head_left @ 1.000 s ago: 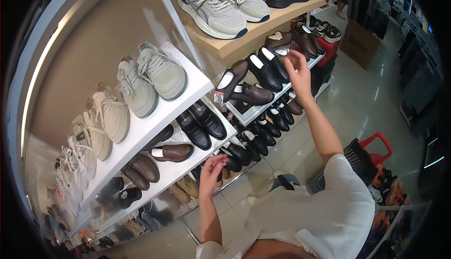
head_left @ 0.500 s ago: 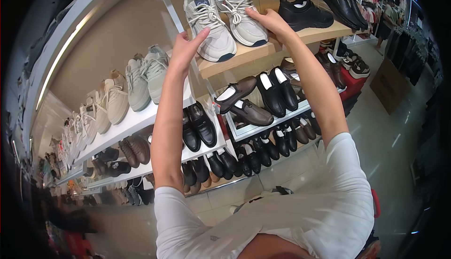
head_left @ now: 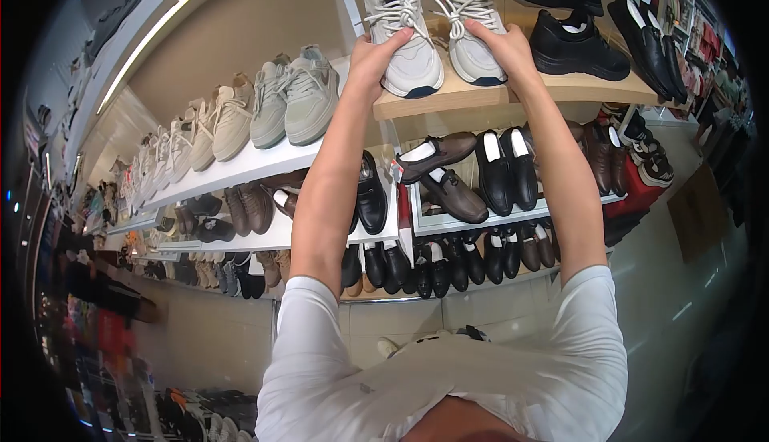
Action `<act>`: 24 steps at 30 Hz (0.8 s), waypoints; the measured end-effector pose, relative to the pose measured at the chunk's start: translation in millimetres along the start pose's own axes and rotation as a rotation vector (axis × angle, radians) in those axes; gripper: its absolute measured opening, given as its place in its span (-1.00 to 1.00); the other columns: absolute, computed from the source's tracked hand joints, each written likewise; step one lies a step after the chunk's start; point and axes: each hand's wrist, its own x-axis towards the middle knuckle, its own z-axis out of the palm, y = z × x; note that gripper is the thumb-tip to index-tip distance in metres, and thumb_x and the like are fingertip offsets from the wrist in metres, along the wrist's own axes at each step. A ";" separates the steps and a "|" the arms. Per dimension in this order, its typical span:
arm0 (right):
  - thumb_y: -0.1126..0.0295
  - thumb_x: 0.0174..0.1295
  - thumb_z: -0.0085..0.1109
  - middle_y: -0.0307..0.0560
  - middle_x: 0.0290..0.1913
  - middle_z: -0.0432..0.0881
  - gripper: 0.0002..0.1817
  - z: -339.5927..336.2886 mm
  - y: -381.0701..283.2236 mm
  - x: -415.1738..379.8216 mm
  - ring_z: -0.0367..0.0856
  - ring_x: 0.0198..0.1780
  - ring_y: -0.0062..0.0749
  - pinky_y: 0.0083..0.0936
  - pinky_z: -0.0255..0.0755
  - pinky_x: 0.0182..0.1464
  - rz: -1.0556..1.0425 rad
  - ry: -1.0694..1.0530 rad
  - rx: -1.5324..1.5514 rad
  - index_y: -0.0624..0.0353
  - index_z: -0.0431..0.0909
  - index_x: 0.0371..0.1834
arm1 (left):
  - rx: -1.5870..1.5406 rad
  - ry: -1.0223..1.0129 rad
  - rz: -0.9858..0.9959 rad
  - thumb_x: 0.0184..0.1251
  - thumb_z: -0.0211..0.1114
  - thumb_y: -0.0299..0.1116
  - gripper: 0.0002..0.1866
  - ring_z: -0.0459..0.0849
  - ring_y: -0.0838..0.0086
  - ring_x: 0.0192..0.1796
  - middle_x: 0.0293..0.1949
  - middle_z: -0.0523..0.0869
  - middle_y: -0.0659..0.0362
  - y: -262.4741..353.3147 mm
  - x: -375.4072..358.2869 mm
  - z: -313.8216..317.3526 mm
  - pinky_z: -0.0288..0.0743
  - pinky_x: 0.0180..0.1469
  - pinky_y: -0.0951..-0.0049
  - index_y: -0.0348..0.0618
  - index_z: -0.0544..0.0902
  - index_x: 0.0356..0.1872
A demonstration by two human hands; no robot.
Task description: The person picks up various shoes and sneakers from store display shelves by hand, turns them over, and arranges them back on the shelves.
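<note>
Sneakers sit at the top centre of the frame on a pale wooden shelf [head_left: 513, 93], a grey-beige pair with mesh uppers, thick white laces and chunky soles with dark heel tips. The left hand [head_left: 370, 56] is cupped over the toe of the left sneaker [head_left: 403, 33], fingers curled onto its rounded front, thumb below at the sole. The right hand [head_left: 503, 45] grips the right sneaker [head_left: 469, 21] the same way, fingers laid along its toe and side. Both shoes rest flat on the board, toes outward, just beside each other.

To the right on the same shelf stands a matte black sneaker [head_left: 577, 45] with a padded collar. Lower, in the middle of the frame, a white shelf [head_left: 481, 222] carries glossy black loafers [head_left: 506, 169] and a brown leather slip-on [head_left: 453, 193]. At upper left a long white shelf [head_left: 232, 173] curves away, lined with more light lace-up sneakers [head_left: 288, 97], with dark leather shoes in rows beneath. Both bare forearms rise from white short sleeves [head_left: 448, 362] at the bottom of the frame.
</note>
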 end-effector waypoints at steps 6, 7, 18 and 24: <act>0.02 0.05 0.55 0.15 -0.10 0.71 -0.22 -9.8 -1.9 -12.1 0.74 -0.19 -0.39 -0.53 0.59 -0.14 -0.091 -0.112 0.236 0.56 0.50 0.05 | -0.231 -0.010 0.100 0.16 0.55 -0.33 -0.24 0.72 0.29 0.04 0.06 0.65 -0.08 -3.9 -30.7 -26.4 0.64 0.09 0.36 -0.45 0.30 0.27; 0.03 0.07 0.54 0.12 -0.10 0.71 -0.24 -10.1 -1.5 -12.1 0.73 -0.19 -0.40 -0.55 0.58 -0.12 -0.097 -0.128 0.268 0.54 0.51 0.07 | -0.246 -0.051 0.125 0.17 0.54 -0.34 -0.25 0.71 0.30 0.04 0.07 0.64 -0.07 0.7 -43.8 -28.4 0.64 0.09 0.36 -0.44 0.31 0.27; 0.11 0.35 0.30 -0.06 0.08 0.67 -0.43 -27.7 12.0 -3.1 0.64 0.02 -0.53 -0.61 0.47 0.08 -0.056 -0.362 0.312 0.40 0.52 0.20 | -0.640 -0.111 0.257 0.02 0.50 0.11 0.00 0.65 0.19 -0.03 0.10 0.54 -0.05 -46.3 -256.5 -126.8 0.61 -0.26 0.33 -0.32 0.26 0.37; 0.08 0.10 0.50 0.13 0.22 0.56 -0.04 -9.2 -11.7 -91.5 0.59 0.20 -0.27 -0.44 0.38 0.30 -0.208 -0.676 0.288 0.49 0.24 0.41 | -1.000 0.010 0.217 0.27 0.34 0.07 -0.17 0.60 0.21 -0.28 0.10 0.50 -0.11 -60.6 -366.0 -163.2 0.46 -0.66 0.39 -0.27 0.28 0.40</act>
